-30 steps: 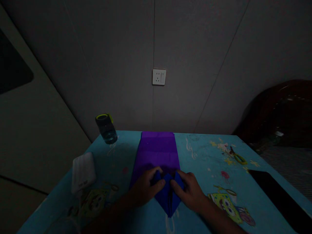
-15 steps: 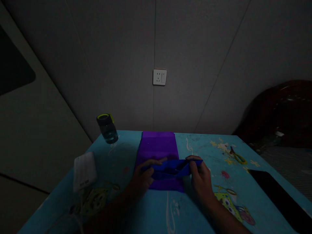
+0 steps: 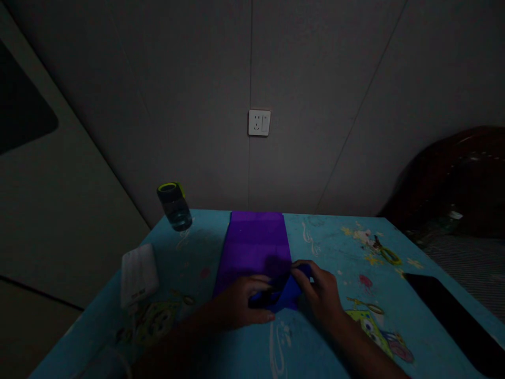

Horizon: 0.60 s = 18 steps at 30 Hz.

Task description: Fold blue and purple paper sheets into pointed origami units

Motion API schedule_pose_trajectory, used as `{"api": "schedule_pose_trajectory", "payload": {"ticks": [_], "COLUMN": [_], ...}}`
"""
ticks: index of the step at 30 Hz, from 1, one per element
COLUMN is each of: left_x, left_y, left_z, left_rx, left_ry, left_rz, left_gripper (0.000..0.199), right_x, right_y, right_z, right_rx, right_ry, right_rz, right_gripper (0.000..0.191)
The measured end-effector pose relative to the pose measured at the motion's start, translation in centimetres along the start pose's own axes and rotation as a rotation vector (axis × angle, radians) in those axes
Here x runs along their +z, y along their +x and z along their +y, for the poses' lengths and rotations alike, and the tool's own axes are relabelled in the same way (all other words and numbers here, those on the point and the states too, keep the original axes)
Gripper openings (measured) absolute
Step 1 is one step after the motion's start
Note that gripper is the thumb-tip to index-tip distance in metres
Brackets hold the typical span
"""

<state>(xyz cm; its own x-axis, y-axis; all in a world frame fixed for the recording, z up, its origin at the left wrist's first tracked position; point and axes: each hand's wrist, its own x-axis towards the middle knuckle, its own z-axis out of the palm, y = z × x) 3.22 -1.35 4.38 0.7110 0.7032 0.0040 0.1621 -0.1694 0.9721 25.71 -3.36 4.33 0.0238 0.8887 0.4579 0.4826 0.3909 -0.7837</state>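
Observation:
A folded blue piece, perhaps paper, is held between both hands above the near end of a flat purple sheet. My left hand has its fingers and thumb around the left end of the blue piece. The fingers of my right hand pinch its upper right corner. Between the hands the piece shows a dark fold or opening. The purple sheet lies on the blue patterned table cover, and its near edge is partly hidden by the hands.
A water bottle stands at the back left. A white power bank with a cable lies at the left. Yellow-handled scissors and a long black object lie at the right. A wall socket is behind.
The blue piece has turned from a wide, level position to a more tilted one. My left hand has moved right and nearer, closer to my right hand, which has shifted slightly left.

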Motion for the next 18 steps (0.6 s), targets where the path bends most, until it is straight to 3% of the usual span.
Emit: {"api": "schedule_pose_trajectory", "payload": {"ticks": [4,11,15,18], "left_x": [0.6,0.6,1.0,1.4], "left_y": [0.4,0.8,0.9,0.7], "left_z": [-0.4,-1.1,-1.2,-0.8], "left_rx": [-0.081,-0.092,-0.133,-0.192], "left_ry": [0.010,-0.228,-0.254,-0.347], "left_rz": [0.213,0.349,0.302,0.120], "left_gripper": [0.032,0.045,0.041,0.038], "right_x": [0.9,1.9,2.0,2.0], "right_y": [-0.1,-0.3,-0.4,-0.2], "right_z": [-0.2,-0.5,-0.8,-1.0], "right_rx": [0.141,0.333,0.361,0.380], "right_ry": [0.137,0.390,0.514,0.621], "right_rz": [0.010,-0.174,-0.177,-0.247], "right_gripper": [0.028,0.039,0.036,0.041]}}
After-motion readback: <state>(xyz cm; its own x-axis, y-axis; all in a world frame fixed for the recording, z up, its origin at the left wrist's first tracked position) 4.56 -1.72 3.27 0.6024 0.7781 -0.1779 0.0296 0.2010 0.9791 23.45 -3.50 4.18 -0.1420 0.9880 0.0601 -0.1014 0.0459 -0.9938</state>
